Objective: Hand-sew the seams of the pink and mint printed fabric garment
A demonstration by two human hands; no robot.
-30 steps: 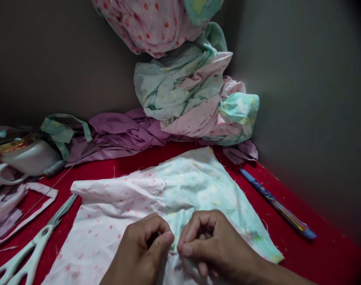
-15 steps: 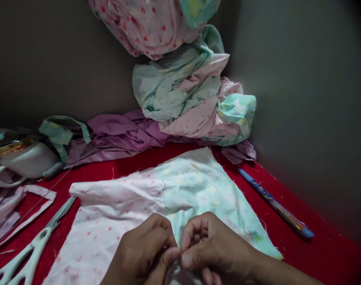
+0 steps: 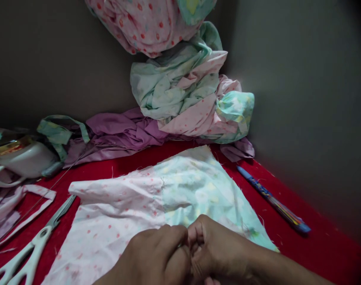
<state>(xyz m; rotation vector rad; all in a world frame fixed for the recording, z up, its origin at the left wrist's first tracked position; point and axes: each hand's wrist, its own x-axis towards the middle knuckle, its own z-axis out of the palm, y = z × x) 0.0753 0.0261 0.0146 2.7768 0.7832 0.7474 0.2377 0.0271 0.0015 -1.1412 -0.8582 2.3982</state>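
A sewn cloth lies spread in front of me, one side pale pink with red spots [image 3: 104, 221], the other mint green with yellow patches [image 3: 195, 186]. A line of dark stitching shows near the top of the seam between them. Over its near part, my left hand [image 3: 159, 253] is closed with fingers curled. Pressed against it, my right hand [image 3: 212, 247] is closed too, its fingers bent inward. Whatever lies between the fingertips is hidden by the hands.
White-handled scissors [image 3: 40, 237] lie partly open on the red surface [image 3: 290, 261] at left. Behind them stands a white mug [image 3: 28, 160]. A blue pen-like packet [image 3: 272, 200] rests at right. Purple cloth [image 3: 123, 130] and bundled printed cloth [image 3: 180, 91] sit against the wall.
My hands have come closer together, the left turning and shifting right so its thumb is now hidden. The right fingers are curled more tightly. The cloth stays nearly where it was.
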